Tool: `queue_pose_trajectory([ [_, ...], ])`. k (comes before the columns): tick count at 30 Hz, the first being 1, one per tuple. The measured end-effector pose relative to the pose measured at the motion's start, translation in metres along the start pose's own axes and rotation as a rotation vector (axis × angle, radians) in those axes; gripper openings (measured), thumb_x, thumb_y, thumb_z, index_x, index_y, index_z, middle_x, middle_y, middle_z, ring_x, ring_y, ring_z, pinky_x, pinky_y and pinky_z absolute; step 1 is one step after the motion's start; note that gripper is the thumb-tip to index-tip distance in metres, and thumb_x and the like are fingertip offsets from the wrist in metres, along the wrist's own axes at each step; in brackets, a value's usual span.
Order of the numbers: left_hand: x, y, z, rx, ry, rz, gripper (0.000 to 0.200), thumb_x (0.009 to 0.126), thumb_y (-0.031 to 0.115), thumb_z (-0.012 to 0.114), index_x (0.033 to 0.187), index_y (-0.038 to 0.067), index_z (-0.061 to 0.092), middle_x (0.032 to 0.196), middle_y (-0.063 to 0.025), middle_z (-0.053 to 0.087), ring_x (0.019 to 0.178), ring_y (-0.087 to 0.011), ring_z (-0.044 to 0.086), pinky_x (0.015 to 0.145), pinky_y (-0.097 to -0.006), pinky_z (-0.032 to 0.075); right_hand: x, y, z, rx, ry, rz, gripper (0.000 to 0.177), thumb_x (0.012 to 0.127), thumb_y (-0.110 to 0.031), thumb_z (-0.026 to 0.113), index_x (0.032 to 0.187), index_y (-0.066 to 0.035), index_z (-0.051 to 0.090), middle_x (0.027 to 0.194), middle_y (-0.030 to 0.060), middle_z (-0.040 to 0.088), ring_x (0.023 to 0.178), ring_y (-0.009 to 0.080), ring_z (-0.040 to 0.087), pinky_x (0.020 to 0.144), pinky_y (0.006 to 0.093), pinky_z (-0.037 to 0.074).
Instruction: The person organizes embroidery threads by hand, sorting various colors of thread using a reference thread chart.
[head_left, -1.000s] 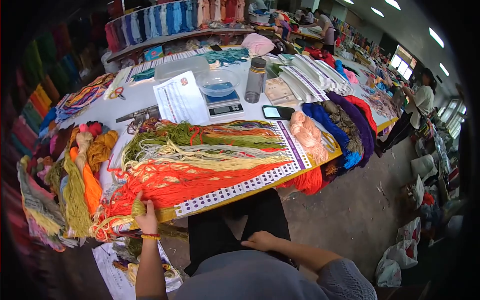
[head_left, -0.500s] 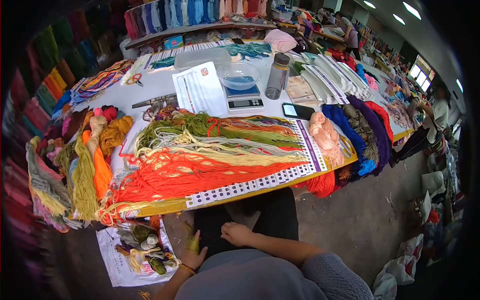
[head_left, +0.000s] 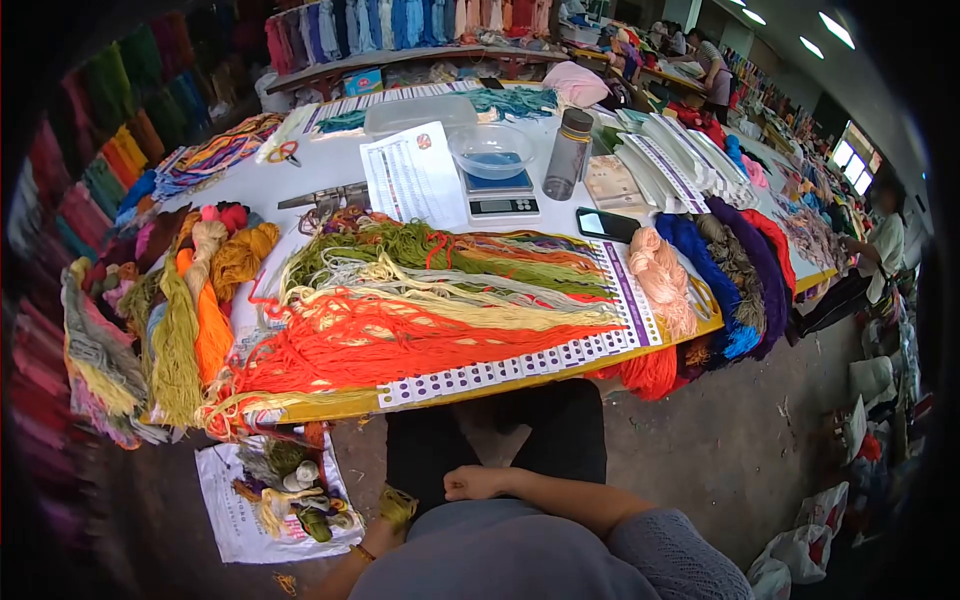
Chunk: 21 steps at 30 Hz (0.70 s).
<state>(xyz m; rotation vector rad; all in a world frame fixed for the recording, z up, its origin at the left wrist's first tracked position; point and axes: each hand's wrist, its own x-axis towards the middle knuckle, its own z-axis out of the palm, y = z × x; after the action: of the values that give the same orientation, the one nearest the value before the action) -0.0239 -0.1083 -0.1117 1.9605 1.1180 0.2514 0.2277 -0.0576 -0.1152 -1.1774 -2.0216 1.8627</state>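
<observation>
Head view: my left hand [head_left: 383, 528] is down low beside my left thigh, just above the floor, with an olive-yellow yarn tuft [head_left: 398, 504] at its tip. The tuft and my grey top cover the fingers, so I cannot tell if they are pinched on it or loose. There is a bracelet at that wrist.

My right hand [head_left: 472, 483] rests on my lap on the black trousers [head_left: 540, 430]. Its fingers are curled together in a loose fist with nothing visible in it. It is near the tuft but not touching it.

Just left of the tuft, a white sheet [head_left: 222, 520] lies on the floor with small yarn scraps [head_left: 290, 485] on it.

Above, at the table's near edge, is a yellow board, and along it lies a card strip with purple dots [head_left: 520, 363]. Orange yarn [head_left: 380, 345] is spread across the board, with pale yellow and green yarn [head_left: 420, 245] behind it.

Further back stand a digital scale [head_left: 503, 203] with a clear bowl [head_left: 490, 148] on it, a grey bottle [head_left: 568, 155] just to its right, a printed page [head_left: 412, 180] to its left, and a phone [head_left: 608, 225] nearer the board.

Peach skein [head_left: 662, 275] and blue skein [head_left: 705, 275] hang at the right end of the table.

Another person [head_left: 880, 250] stands far right, well apart.
</observation>
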Motion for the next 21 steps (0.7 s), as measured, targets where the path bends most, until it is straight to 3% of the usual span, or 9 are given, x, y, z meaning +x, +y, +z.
queue_pose_trajectory([
  [2, 0.004, 0.001, -0.002, -0.051, -0.047, -0.094, 0.053, 0.077, 0.011, 0.055, 0.128, 0.017, 0.039, 0.099, -0.0207, 0.055, 0.090, -0.0377, 0.053, 0.079, -0.0414, 0.043, 0.002, -0.002, -0.006, -0.123, -0.081, 0.058, 0.023, 0.083, -0.027, 0.055, 0.080, -0.004, 0.055, 0.071, 0.0076, 0.057, 0.068, 0.0170, 0.054, 0.061, 0.0314, 0.042],
  [6, 0.028, -0.015, -0.001, -0.252, 0.066, -0.221, 0.054, 0.078, 0.013, 0.055, 0.128, 0.010, 0.036, 0.106, -0.0195, 0.053, 0.098, -0.0355, 0.051, 0.083, -0.0384, 0.041, -0.006, 0.009, -0.001, -0.105, 0.021, 0.164, 0.023, 0.081, -0.028, 0.056, 0.085, -0.005, 0.055, 0.071, 0.0080, 0.058, 0.071, 0.0218, 0.057, 0.065, 0.0330, 0.044],
  [8, 0.031, -0.029, -0.003, -0.343, 0.167, -0.261, 0.054, 0.078, 0.014, 0.055, 0.128, 0.008, 0.036, 0.110, -0.0188, 0.052, 0.101, -0.0347, 0.050, 0.084, -0.0378, 0.041, -0.016, 0.011, -0.006, -0.233, 0.278, 0.233, 0.027, 0.079, -0.029, 0.057, 0.093, -0.007, 0.053, 0.077, 0.0087, 0.060, 0.079, 0.0266, 0.058, 0.070, 0.0351, 0.045],
  [9, 0.030, -0.032, -0.005, -0.205, 0.209, -0.242, 0.055, 0.078, 0.016, 0.056, 0.128, 0.007, 0.035, 0.114, -0.0182, 0.050, 0.104, -0.0341, 0.049, 0.085, -0.0378, 0.040, -0.015, 0.025, -0.009, -0.262, 0.297, 0.247, 0.031, 0.078, -0.030, 0.058, 0.099, -0.008, 0.051, 0.088, 0.0098, 0.059, 0.088, 0.0289, 0.056, 0.074, 0.0374, 0.045],
  [10, 0.027, -0.036, -0.006, -0.067, 0.246, -0.226, 0.055, 0.078, 0.017, 0.056, 0.128, 0.007, 0.035, 0.117, -0.0177, 0.049, 0.107, -0.0336, 0.047, 0.087, -0.0378, 0.040, -0.016, 0.030, -0.009, -0.258, 0.295, 0.245, 0.031, 0.078, -0.030, 0.058, 0.099, -0.008, 0.051, 0.088, 0.0098, 0.059, 0.088, 0.0289, 0.056, 0.074, 0.0374, 0.045],
  [12, 0.031, -0.051, 0.003, -0.011, 0.180, -0.251, 0.052, 0.077, 0.018, 0.057, 0.124, 0.007, 0.039, 0.112, -0.0198, 0.051, 0.104, -0.0357, 0.049, 0.086, -0.0387, 0.040, -0.017, 0.037, -0.010, -0.453, 0.355, 0.282, 0.031, 0.078, -0.031, 0.058, 0.097, -0.008, 0.051, 0.097, 0.0103, 0.056, 0.093, 0.0290, 0.054, 0.076, 0.0381, 0.044],
  [14, 0.034, -0.040, -0.001, 0.057, 0.154, -0.454, 0.042, 0.077, 0.017, 0.056, 0.117, 0.006, 0.045, 0.105, -0.0214, 0.054, 0.098, -0.0370, 0.052, 0.083, -0.0394, 0.042, -0.012, 0.042, -0.011, -0.427, 0.238, 0.301, 0.029, 0.078, -0.032, 0.058, 0.094, -0.008, 0.052, 0.099, 0.0115, 0.055, 0.094, 0.0303, 0.053, 0.077, 0.0389, 0.043],
  [18, 0.029, -0.059, 0.007, 0.118, 0.188, -0.418, 0.033, 0.077, 0.016, 0.054, 0.109, 0.005, 0.051, 0.099, -0.0219, 0.056, 0.092, -0.0373, 0.054, 0.079, -0.0406, 0.044, -0.009, 0.036, -0.010, -0.449, 0.152, 0.292, 0.026, 0.078, -0.030, 0.057, 0.091, -0.008, 0.053, 0.099, 0.0126, 0.054, 0.094, 0.0302, 0.053, 0.078, 0.0381, 0.044],
  [21, 0.014, -0.051, 0.004, -0.044, 0.269, -0.213, 0.031, 0.076, 0.017, 0.056, 0.104, 0.004, 0.053, 0.097, -0.0203, 0.057, 0.090, -0.0366, 0.055, 0.077, -0.0408, 0.044, -0.020, 0.042, -0.011, -0.353, 0.142, 0.195, 0.022, 0.078, -0.028, 0.057, 0.091, -0.009, 0.055, 0.098, 0.0111, 0.054, 0.093, 0.0291, 0.053, 0.078, 0.0371, 0.044],
])
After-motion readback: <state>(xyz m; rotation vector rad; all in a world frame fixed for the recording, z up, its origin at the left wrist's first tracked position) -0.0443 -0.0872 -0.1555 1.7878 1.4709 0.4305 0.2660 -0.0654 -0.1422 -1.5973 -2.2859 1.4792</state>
